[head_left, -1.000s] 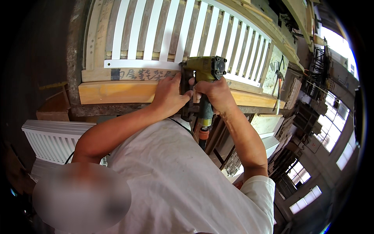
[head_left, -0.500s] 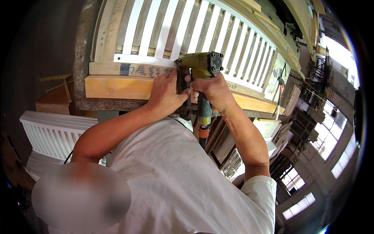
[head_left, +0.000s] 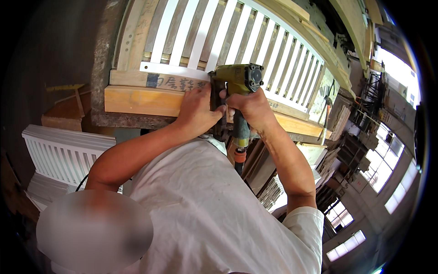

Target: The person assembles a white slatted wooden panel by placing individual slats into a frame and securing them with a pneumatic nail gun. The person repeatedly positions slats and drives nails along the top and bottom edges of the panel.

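Observation:
A white slatted panel [head_left: 174,69] lies in a wooden frame jig on the workbench. My right hand [head_left: 252,108] grips the dark handle of a yellow-green nail gun [head_left: 237,76], whose hose hangs down from the handle's end. The gun's nose meets the near white rail of the panel or lies just above it; I cannot tell which. Beside the gun's magazine, my left hand [head_left: 197,112] rests on the jig's near wooden edge [head_left: 141,101], fingers stretched forward and thumb close to the magazine.
On the left, finished-looking white slatted panels [head_left: 64,150] are stacked below bench height. A hammer [head_left: 327,107] hangs at the bench's right end. Long wooden boards [head_left: 292,11] lie along the far side. Windows and stored timber stand farther right.
The bench and panel sit slightly farther right and lower in the picture. Both hands and the nail gun keep nearly the same place against the panel.

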The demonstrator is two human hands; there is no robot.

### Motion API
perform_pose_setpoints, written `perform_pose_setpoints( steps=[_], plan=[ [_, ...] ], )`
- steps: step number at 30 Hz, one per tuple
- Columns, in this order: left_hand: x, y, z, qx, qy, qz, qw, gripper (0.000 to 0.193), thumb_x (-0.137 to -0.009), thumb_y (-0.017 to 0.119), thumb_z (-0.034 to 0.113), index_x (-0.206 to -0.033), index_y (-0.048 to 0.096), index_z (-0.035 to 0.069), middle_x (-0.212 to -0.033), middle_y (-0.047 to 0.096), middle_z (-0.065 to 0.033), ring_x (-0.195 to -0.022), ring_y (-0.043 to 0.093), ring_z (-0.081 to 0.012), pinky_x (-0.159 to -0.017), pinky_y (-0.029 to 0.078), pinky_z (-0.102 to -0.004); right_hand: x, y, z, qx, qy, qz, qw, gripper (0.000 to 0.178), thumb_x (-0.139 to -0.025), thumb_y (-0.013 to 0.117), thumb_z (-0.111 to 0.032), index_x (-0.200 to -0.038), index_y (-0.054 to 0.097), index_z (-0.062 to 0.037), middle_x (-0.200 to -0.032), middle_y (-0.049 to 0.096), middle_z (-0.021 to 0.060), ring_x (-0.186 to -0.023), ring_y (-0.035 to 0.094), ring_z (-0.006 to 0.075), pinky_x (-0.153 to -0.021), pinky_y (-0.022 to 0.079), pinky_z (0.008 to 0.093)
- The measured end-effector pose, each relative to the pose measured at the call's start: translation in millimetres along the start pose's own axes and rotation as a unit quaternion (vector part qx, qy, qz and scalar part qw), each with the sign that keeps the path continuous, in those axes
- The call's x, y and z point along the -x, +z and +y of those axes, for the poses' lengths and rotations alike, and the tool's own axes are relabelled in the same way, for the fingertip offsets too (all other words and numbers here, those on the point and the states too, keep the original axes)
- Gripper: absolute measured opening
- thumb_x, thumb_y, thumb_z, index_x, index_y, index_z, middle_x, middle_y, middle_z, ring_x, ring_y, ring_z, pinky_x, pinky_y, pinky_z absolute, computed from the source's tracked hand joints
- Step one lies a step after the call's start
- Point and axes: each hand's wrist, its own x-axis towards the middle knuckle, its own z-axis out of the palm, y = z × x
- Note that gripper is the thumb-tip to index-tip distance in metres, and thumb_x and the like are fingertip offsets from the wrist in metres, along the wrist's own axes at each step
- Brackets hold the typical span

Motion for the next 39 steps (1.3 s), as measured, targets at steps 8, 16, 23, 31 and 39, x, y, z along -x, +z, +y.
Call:
perform_pose_setpoints(
  steps=[8,16,23,31,39],
  plan=[
    [5,-23,-5,-0.038,-0.008,0.034,0.999,0.046,-0.069,0.076,0.026,-0.102,0.054,0.001,-0.085,0.061,-0.0177,-0.086,0.057,-0.0376,-0.082,0.042,-0.0455,-15,18,-4,0.013,-0.024,-0.042,0.999,0.02,-0.071,0.06,0.0,-0.091,0.063,0.0034,-0.063,0.06,0.0057,-0.053,0.057,0.0131,-0.051,0.047,0.0263],
    [6,-28,-5,-0.005,-0.025,0.03,0.999,0.045,-0.069,0.076,0.025,-0.101,0.054,0.002,-0.086,0.061,-0.0172,-0.088,0.057,-0.0375,-0.083,0.042,-0.0457,-11,29,-14,0.061,-0.023,-0.031,0.997,0.01,-0.076,0.06,-0.002,-0.085,0.06,0.003,-0.062,0.059,0.0061,-0.053,0.057,0.0139,-0.051,0.047,0.0285],
    [8,-27,-6,-0.009,-0.03,0.05,0.998,0.049,-0.069,0.076,0.025,-0.106,0.053,0.002,-0.09,0.061,-0.0177,-0.09,0.056,-0.0378,-0.084,0.042,-0.0461,-12,29,-15,0.086,-0.025,-0.034,0.995,0.008,-0.076,0.061,-0.002,-0.083,0.062,0.0032,-0.064,0.061,0.0064,-0.055,0.058,0.0134,-0.053,0.047,0.0284],
    [13,-38,-17,-0.033,-0.02,0.093,0.995,0.053,-0.068,0.078,0.023,-0.109,0.053,0.001,-0.093,0.061,-0.0183,-0.093,0.055,-0.039,-0.083,0.043,-0.0471,-22,45,-27,0.108,-0.031,-0.076,0.991,0.014,-0.072,0.061,-0.001,-0.084,0.063,0.0038,-0.065,0.061,0.0068,-0.056,0.059,0.0134,-0.053,0.047,0.0282],
    [16,-51,-14,-0.011,-0.036,0.104,0.994,0.053,-0.069,0.077,0.024,-0.109,0.053,0.0,-0.092,0.06,-0.0181,-0.095,0.054,-0.0386,-0.086,0.041,-0.0471,-27,56,-29,0.125,-0.043,-0.089,0.987,0.013,-0.073,0.061,-0.002,-0.084,0.063,0.0034,-0.063,0.06,0.0066,-0.053,0.057,0.0138,-0.05,0.046,0.0286]
  ],
)
